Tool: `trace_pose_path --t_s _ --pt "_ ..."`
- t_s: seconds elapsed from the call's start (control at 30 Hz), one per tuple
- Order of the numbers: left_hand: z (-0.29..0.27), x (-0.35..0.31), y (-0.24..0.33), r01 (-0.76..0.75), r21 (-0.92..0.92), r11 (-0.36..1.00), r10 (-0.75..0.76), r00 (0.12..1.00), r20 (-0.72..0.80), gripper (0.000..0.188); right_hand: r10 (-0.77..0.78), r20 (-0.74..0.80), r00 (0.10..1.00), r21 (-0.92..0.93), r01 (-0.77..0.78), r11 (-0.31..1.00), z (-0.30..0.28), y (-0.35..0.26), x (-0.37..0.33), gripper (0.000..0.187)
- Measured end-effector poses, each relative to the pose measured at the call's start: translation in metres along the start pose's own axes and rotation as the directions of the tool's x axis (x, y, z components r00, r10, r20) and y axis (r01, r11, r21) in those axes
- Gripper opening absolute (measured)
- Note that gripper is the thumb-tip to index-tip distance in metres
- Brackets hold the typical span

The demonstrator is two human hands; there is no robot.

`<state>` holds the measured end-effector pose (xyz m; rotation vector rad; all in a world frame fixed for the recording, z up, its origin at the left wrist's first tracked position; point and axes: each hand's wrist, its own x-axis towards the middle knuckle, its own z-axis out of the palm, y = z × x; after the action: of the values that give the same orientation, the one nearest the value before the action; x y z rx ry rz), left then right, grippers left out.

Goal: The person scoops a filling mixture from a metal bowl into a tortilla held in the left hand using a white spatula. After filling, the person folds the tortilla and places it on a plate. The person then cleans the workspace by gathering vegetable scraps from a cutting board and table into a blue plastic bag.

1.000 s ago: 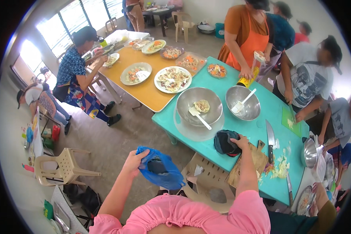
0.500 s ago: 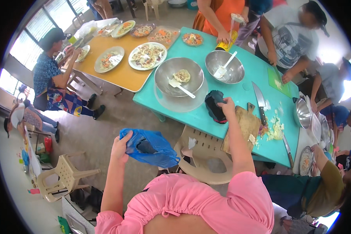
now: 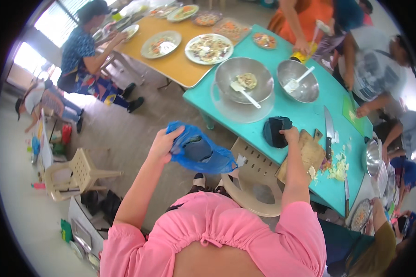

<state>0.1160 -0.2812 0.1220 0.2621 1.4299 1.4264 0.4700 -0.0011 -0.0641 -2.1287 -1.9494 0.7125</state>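
My left hand point(image 3: 161, 147) holds a blue bag point(image 3: 199, 152) in the air beside the desk point(image 3: 309, 115), fingers clenched on its gathered rim so the mouth hangs open. My right hand point(image 3: 290, 136) rests on a dark cloth point(image 3: 275, 131) at the desk's near edge, just beside the board point(image 3: 307, 154); its fingers curl over the bundle, apparently gripping, though the view is small.
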Motion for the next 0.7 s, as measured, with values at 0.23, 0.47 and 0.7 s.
trace_pose_path --t_s 0.23,0.47,0.7 --pt "0.014 0.006 0.004 0.009 -0.071 0.997 -0.005 0.998 0.062 0.017 -0.118 0.017 0.993 0.903 0.036 0.429 -0.005 -0.033 -0.092 0.038" --pt "0.046 0.013 0.019 0.08 -0.093 0.992 -0.062 0.981 0.184 0.016 -0.361 -0.257 0.896 0.907 0.353 0.23 -0.038 -0.157 -0.225 0.04" --pt "0.053 0.007 0.034 0.001 -0.058 0.998 0.015 0.962 0.274 0.017 -0.82 0.292 0.492 0.764 0.396 0.51 -0.014 -0.18 -0.231 0.045"
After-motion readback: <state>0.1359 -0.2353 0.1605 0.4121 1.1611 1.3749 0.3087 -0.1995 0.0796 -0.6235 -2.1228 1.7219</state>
